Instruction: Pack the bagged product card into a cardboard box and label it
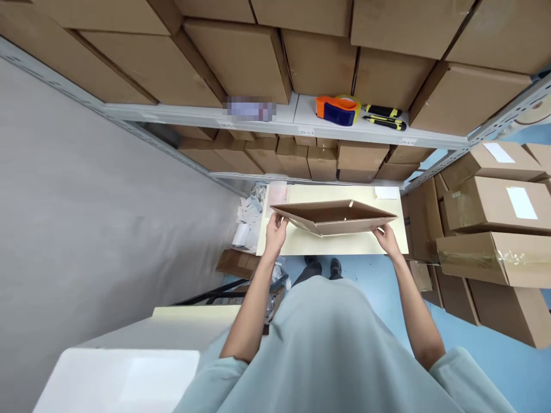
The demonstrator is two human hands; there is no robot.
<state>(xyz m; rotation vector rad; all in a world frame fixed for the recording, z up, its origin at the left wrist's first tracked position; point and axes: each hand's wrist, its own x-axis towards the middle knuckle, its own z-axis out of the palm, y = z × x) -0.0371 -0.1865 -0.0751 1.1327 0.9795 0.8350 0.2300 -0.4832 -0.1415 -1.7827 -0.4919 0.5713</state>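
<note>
A partly unfolded cardboard box (344,228) is held over the cream tabletop (301,246), its walls standing apart in a narrow diamond shape. At the box's left corner, my left hand (276,230) grips the edge with fingers closed on it. My right hand (386,238) pinches the lower edge near the right corner. Slots show in the far wall of the box. The fingers behind the cardboard are partly hidden.
Above the table, a metal shelf (275,125) carries stacked cartons, an orange and blue tape dispenser (338,110) and yellow-black box cutters (383,117). Stacked cartons (508,201) stand at the right. A grey wall (107,201) and paper scraps (250,212) lie left.
</note>
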